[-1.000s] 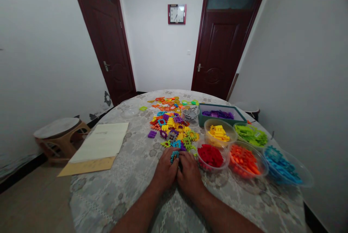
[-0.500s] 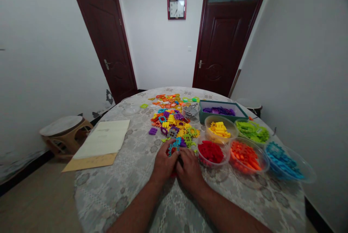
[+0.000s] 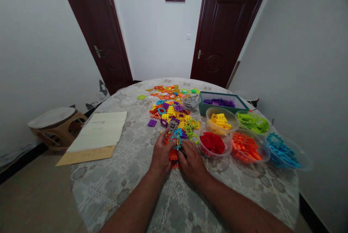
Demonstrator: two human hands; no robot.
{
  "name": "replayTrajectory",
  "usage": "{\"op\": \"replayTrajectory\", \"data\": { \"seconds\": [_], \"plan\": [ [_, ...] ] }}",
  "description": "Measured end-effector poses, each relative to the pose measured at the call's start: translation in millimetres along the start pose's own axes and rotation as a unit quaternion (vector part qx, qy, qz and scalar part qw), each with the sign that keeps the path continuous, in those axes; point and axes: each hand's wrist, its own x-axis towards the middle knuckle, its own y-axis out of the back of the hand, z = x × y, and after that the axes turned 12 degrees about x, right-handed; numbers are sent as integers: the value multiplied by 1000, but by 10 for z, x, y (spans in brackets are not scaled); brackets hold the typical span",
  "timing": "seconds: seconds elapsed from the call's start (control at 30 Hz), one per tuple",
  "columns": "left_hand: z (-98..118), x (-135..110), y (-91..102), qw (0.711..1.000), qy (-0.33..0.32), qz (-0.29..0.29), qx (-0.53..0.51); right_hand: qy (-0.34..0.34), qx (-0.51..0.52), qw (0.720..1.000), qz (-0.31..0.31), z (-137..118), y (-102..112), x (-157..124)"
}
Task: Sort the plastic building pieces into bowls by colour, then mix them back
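My left hand (image 3: 161, 155) is closed around a small assembly of interlocking plastic building blocks, its thumb on top. Toothed blue blocks (image 3: 177, 134) stick up at the far end of this assembly, and orange blocks (image 3: 173, 155) show between my palms. From the other side my right hand (image 3: 192, 158) grips it with bent fingers; the fingertips are partly hidden. Just beyond my hands lies a mixed pile of loose blocks (image 3: 171, 110) in yellow, purple, orange, green and grey. To the right of my right hand stands a clear bowl of red blocks (image 3: 212, 143).
More clear bowls hold yellow blocks (image 3: 220, 121), orange blocks (image 3: 246, 146), green blocks (image 3: 252, 122), blue blocks (image 3: 282, 151) and grey blocks (image 3: 191, 101). Behind them is a green-rimmed box (image 3: 202, 108) of purple blocks. Paper sheets (image 3: 96, 131) lie at the left on the patterned tablecloth (image 3: 130, 189).
My view has tipped downward. My hands have turned the assembly and drawn slightly apart, so more of its orange and blue blocks shows between them.
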Motion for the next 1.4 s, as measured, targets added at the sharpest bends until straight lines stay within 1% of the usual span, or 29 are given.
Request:
{"op": "replayTrajectory", "data": {
  "seconds": [0.17,0.3,0.47,0.63,0.77,0.9,1.0,1.13,1.27,1.4],
  "plan": [
    [21,-20,-19,998,25,11,-62,0,15,1000,-12,-40,54,-15],
    [41,-40,-26,996,48,15,-79,11,10,1000,-6,-11,76,-38],
    [63,-71,-42,992,73,-2,-102,20,21,999,-21,2,110,-58],
    [70,-93,-54,989,91,16,-115,52,25,998,-21,-5,139,-62],
    [69,-104,-58,991,81,31,-97,76,21,996,-31,-17,105,-37],
    [44,-86,-42,995,70,32,-68,105,28,992,-58,-39,50,8],
    [33,-50,-14,996,57,44,-56,122,42,989,-74,-34,28,27],
    [45,1,27,995,57,49,-68,137,88,986,-48,26,27,27],
    [71,36,51,994,57,50,-75,130,146,981,-17,90,51,32],
    [123,71,76,994,69,40,-77,145,191,971,-11,89,104,58]
  ]
}}
